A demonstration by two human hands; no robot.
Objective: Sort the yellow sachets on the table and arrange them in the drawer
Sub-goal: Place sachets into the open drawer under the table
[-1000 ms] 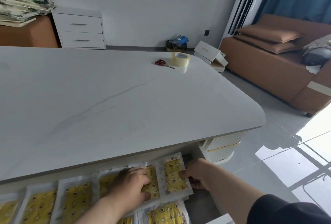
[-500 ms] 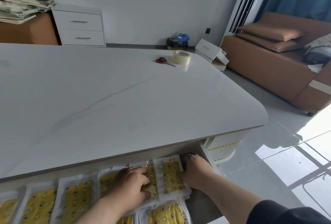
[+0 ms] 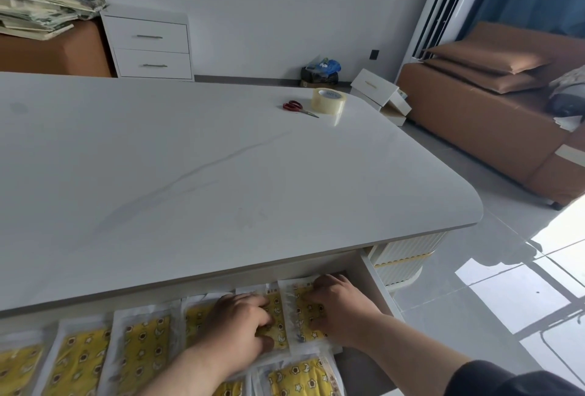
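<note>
Pale table (image 3: 221,174), scissors (image 3: 297,107) and tape (image 3: 329,100) far off. Below, open drawer (image 3: 376,281) lined with yellow sachets (image 3: 142,351). Right hand (image 3: 342,310) flat, pressing end sachet (image 3: 304,313) down; left hand (image 3: 240,322) bent-fingered on neighbour (image 3: 278,316), grip unclear. Likely last placing; next, squaring edges.

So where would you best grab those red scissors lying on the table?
Probably by the red handle loops, from above at their left end. The scissors lie flat and closed on the table, blades pointing right toward the tape roll, so the handles are the blunt, unobstructed end.
</note>
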